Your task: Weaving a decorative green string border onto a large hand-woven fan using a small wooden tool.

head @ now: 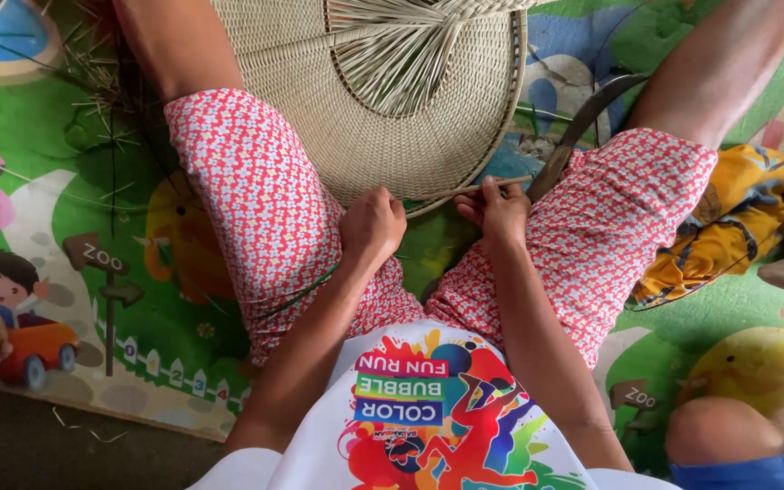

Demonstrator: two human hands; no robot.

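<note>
We sat on play mat [65,163], woven tray [410,136] between our knees. Left hand [372,222] fisted at tray edge; right hand [499,210] pinched thin strip [492,184] just beside curved knife [573,136]. Flat weave mostly done; centre strands loose, unwoven.

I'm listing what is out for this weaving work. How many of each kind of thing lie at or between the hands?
Round woven mat: 1
Curved dark blade: 1
Thin strip, held by the right hand: 1
Yellow patterned cloth: 1
Total: 4
The left hand touches the mat's near edge.
</note>
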